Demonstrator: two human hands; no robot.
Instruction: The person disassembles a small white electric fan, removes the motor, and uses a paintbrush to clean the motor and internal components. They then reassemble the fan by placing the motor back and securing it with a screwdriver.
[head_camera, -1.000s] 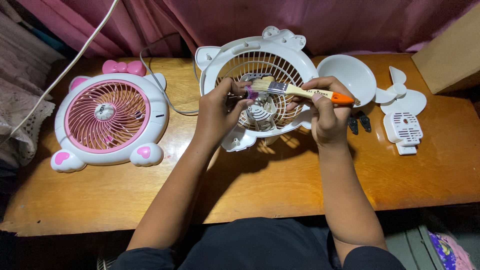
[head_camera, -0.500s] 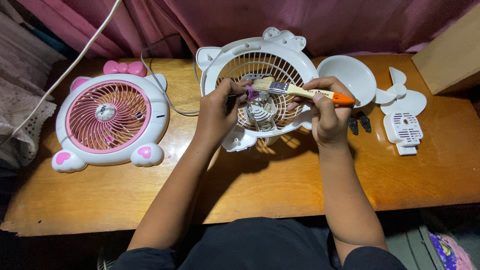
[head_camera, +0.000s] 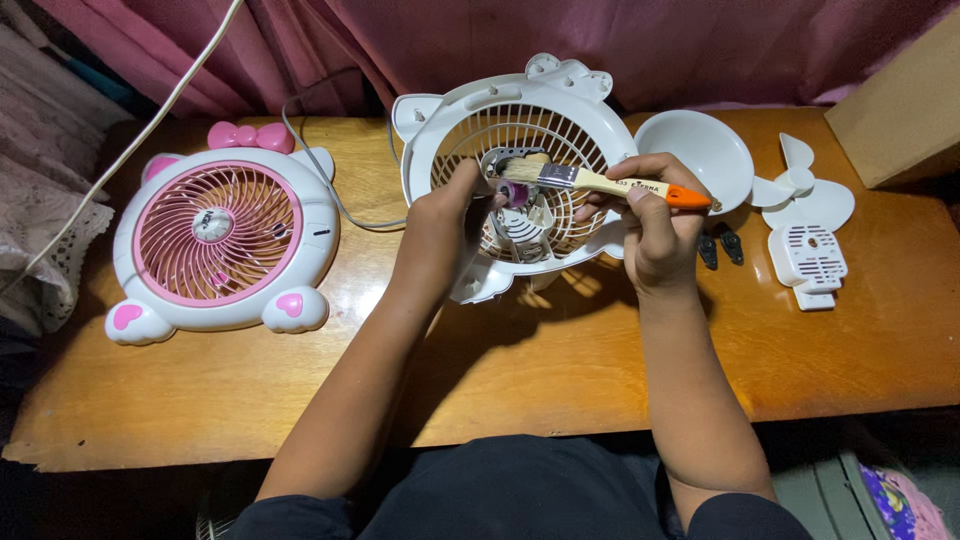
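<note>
A white cat-eared fan housing (head_camera: 520, 120) stands tilted on the wooden table (head_camera: 560, 370), its grille facing me with the bare motor (head_camera: 520, 215) showing in the middle. My left hand (head_camera: 440, 225) grips the housing's lower left and touches the motor with its fingertips. My right hand (head_camera: 655, 225) holds a small paintbrush (head_camera: 600, 182) with a wooden handle and orange end. The bristles rest on the top of the motor.
A pink-and-white fan (head_camera: 222, 245) with a bow lies at the left, its cord running back. At the right are a white round cover (head_camera: 700, 155), white fan blades (head_camera: 805, 190), a small white vented part (head_camera: 808, 262) and two dark small pieces (head_camera: 720, 248). A cardboard box (head_camera: 900, 105) stands far right.
The brush head has shifted a little over the motor. Both hands keep their grip and the housing stays in place.
</note>
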